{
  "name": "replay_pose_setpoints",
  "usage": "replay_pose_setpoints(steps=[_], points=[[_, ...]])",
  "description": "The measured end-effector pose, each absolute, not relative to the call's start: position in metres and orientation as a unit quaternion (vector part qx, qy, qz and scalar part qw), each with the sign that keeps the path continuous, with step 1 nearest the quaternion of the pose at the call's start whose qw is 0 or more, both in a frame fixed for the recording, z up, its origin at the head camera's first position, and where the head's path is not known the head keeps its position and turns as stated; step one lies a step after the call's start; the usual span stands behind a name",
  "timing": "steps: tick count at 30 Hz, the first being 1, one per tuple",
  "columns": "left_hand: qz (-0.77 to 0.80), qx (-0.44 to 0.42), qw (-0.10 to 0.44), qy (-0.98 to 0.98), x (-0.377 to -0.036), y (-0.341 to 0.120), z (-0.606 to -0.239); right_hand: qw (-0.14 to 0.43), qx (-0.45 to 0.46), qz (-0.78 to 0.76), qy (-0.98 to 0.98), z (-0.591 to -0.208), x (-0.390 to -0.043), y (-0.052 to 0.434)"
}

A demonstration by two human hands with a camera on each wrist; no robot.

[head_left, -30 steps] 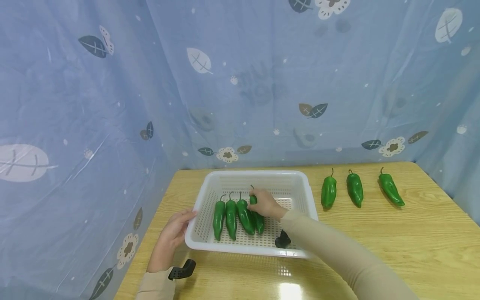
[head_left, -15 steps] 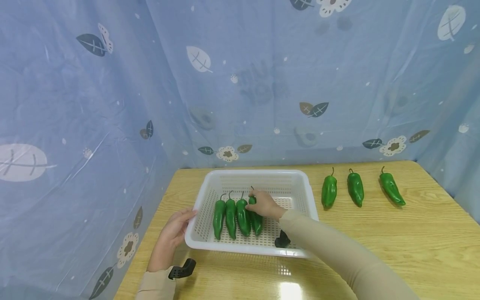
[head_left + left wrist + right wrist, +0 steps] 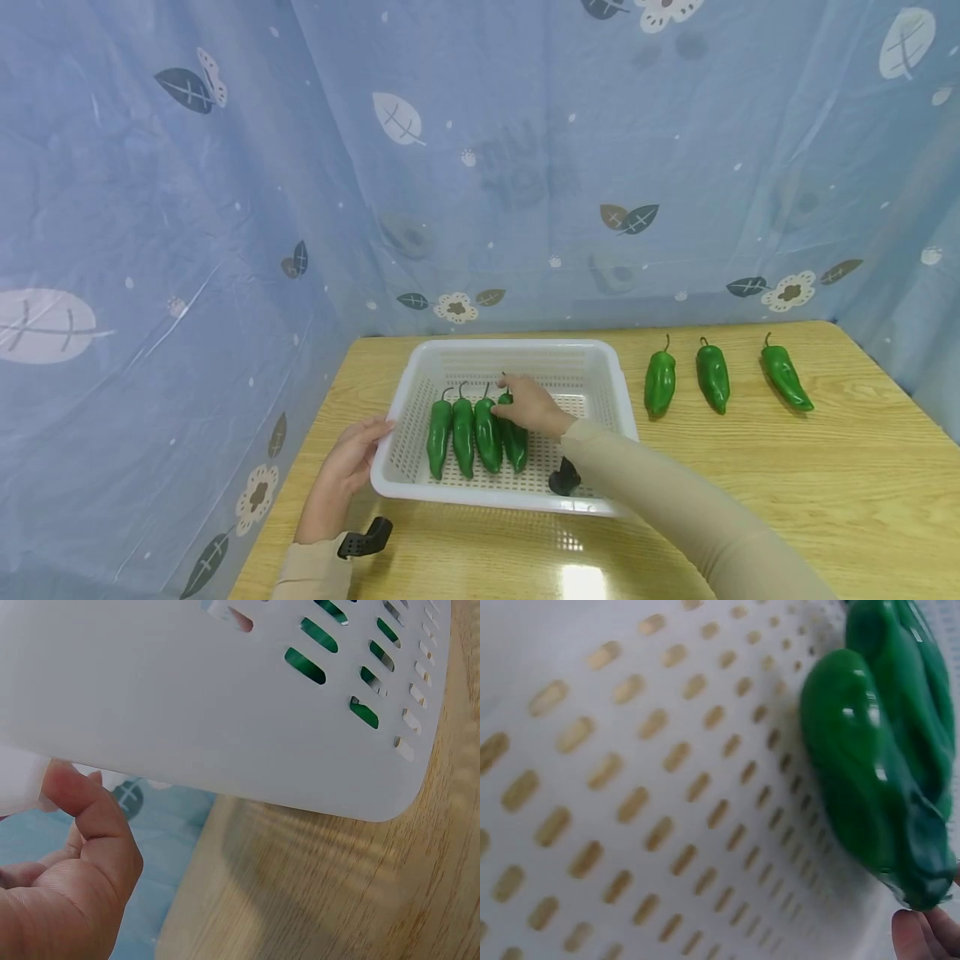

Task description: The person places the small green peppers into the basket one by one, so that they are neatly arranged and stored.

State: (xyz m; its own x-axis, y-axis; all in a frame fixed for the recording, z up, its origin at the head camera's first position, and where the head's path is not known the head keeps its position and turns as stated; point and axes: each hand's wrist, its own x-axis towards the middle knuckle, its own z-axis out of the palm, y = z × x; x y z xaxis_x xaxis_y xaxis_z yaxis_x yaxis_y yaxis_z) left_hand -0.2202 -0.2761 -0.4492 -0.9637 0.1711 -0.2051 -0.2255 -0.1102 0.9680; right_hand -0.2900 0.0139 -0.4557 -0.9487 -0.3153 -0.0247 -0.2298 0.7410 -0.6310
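Nearest, the left hand (image 3: 347, 467) sits at the near-left corner of the white perforated basket (image 3: 592, 367). Its thumb lies against the outer wall and the fingers are only loosely bent, so the grip is relaxed, resting on the plastic rather than clamped; judged to be there to steady the basket on the wooden desk (image 3: 825, 500). The left wrist view confirms it: thumb on the wall (image 3: 225, 712), green showing through the slots.

Inside the basket, four green peppers lie side by side, stems pointing away. The right hand (image 3: 534, 404) reaches over the near rim; its fingertips are pinched together on the stem end of the rightmost basket pepper (image 3: 515, 437), which touches its neighbour (image 3: 487, 435). The right wrist view shows fingertips (image 3: 922, 930) at that pepper's end (image 3: 870, 765), its body on the basket floor. The hold looks like a placing or aligning one.

Farther right, three more green peppers (image 3: 711, 375) lie on the desk in a row, well apart from the basket. Behind, a blue leaf-print curtain (image 3: 480, 167).
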Motion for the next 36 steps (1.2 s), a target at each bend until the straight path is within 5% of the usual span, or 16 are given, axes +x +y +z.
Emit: replay_pose_setpoints(steps=[36], points=[[0.738,-0.028,0.131,0.661,-0.220,-0.275,-0.450,-0.018,-0.163,-0.527,0.834,-0.380,-0.295,0.126]])
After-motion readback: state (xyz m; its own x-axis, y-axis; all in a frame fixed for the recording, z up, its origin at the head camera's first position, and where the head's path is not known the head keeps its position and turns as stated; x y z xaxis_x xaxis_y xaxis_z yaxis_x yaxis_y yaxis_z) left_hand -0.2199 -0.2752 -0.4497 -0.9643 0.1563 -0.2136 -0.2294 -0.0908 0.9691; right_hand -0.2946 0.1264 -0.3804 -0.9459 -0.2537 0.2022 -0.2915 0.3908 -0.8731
